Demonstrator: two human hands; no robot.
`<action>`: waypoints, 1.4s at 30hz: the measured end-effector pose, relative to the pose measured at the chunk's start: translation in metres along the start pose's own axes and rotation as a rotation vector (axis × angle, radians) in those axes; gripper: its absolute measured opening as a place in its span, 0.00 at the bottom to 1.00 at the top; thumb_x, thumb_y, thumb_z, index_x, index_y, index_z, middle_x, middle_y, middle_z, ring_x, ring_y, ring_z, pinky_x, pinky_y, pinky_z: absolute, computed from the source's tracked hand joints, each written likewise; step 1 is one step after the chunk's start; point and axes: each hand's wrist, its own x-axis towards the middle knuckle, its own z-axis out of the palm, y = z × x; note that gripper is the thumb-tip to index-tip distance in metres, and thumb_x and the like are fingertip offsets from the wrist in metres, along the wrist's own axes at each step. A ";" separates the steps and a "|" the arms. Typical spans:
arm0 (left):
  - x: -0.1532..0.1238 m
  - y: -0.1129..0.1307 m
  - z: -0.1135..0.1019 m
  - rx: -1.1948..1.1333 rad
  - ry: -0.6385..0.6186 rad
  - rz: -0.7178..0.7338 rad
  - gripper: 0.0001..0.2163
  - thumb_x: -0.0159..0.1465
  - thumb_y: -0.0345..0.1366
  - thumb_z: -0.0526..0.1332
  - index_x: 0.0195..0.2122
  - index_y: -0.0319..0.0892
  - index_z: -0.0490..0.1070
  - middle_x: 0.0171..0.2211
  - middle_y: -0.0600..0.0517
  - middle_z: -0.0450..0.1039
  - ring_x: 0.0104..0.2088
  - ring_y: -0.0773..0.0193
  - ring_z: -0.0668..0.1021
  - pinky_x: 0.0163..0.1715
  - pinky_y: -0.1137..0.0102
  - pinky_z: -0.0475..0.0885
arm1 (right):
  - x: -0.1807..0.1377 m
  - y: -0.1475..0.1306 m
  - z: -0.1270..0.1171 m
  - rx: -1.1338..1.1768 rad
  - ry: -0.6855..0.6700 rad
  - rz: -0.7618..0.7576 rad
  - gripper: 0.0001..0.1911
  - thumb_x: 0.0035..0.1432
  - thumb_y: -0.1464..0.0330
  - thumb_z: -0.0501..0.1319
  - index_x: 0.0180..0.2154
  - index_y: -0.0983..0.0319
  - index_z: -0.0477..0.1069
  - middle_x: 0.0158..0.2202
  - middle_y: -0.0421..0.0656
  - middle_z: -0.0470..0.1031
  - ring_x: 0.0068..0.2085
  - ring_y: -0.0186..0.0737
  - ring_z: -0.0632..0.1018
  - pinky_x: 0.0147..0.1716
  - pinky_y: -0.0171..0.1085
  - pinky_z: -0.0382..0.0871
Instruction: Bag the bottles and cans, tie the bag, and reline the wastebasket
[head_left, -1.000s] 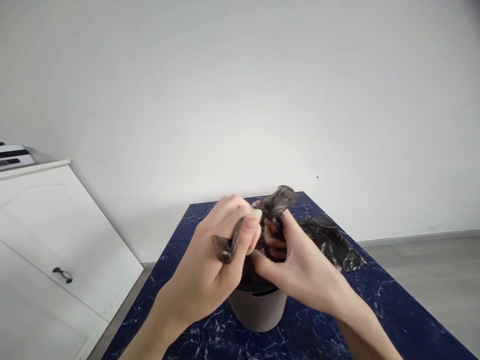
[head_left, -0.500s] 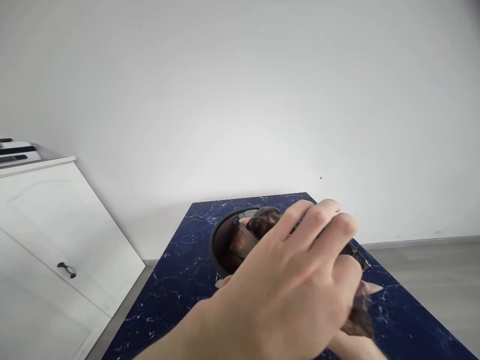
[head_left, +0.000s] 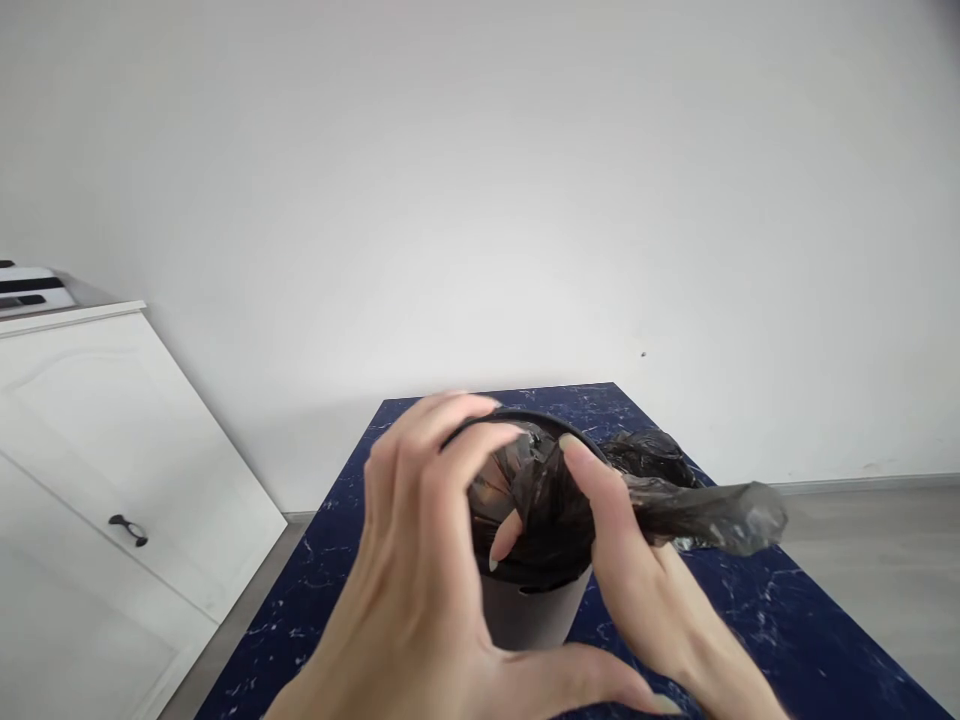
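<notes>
On the left, a white cabinet (head_left: 75, 410), dark handle (head_left: 129, 529) on its door, white-and-black object (head_left: 34, 290) sitting on top! Plain pale wall (head_left: 480, 200) behind, grey floor (head_left: 870, 540) over on the right.

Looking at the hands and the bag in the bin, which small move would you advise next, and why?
Probably the left hand should close on the bag. Its thumb and fingers are spread wide at the left of the bin, seemingly gripping nothing, while the right hand holds the bag, whose gathered end sticks out to the right.
</notes>
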 end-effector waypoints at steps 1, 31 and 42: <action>-0.004 -0.006 -0.003 -0.010 -0.030 -0.058 0.51 0.57 0.71 0.71 0.72 0.48 0.54 0.71 0.35 0.61 0.73 0.35 0.64 0.66 0.43 0.73 | 0.000 0.003 0.000 0.042 -0.011 0.012 0.23 0.75 0.48 0.56 0.45 0.53 0.83 0.33 0.46 0.83 0.37 0.51 0.84 0.41 0.44 0.81; 0.016 -0.042 0.034 -0.442 -0.258 -0.174 0.11 0.80 0.37 0.58 0.51 0.54 0.81 0.54 0.54 0.84 0.62 0.55 0.77 0.66 0.54 0.71 | 0.032 -0.012 -0.008 0.572 0.126 -0.132 0.23 0.60 0.42 0.71 0.43 0.51 0.86 0.49 0.46 0.84 0.54 0.57 0.83 0.53 0.51 0.82; 0.013 -0.045 0.033 -0.619 -0.206 -0.402 0.14 0.79 0.45 0.57 0.41 0.50 0.81 0.38 0.49 0.81 0.54 0.50 0.81 0.57 0.57 0.79 | 0.045 -0.007 -0.010 0.672 0.003 -0.020 0.17 0.74 0.58 0.54 0.42 0.54 0.80 0.30 0.41 0.56 0.28 0.38 0.58 0.25 0.38 0.60</action>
